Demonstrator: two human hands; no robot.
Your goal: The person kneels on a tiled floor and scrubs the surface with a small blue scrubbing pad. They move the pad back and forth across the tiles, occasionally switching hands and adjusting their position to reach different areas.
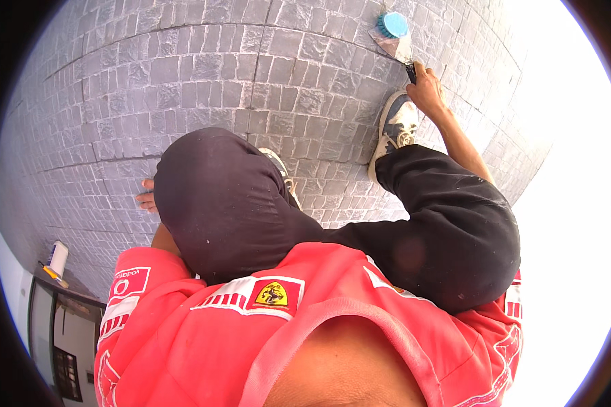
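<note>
Beyond my right shoe (398,125), my right hand (427,89) is closed around the dark handle of a putty knife (399,49). Its broad, pale metal blade points away from me. A round, light-blue brush (392,25) with bristles round its side is at the blade's far end; I cannot tell whether it rests on the blade or on the paving behind. To the left of my bent left knee, my left hand (147,196) shows only its outstretched fingers, with nothing visible in them; the knee hides the rest of it.
Grey stone-patterned paving (204,74) with grooved joints spreads around me. My left shoe (278,166) is partly behind my leg. At the far left, a white container (59,256) stands beside an orange-yellow handled tool (51,273), near a doorway (68,332). Glare whitens the right side.
</note>
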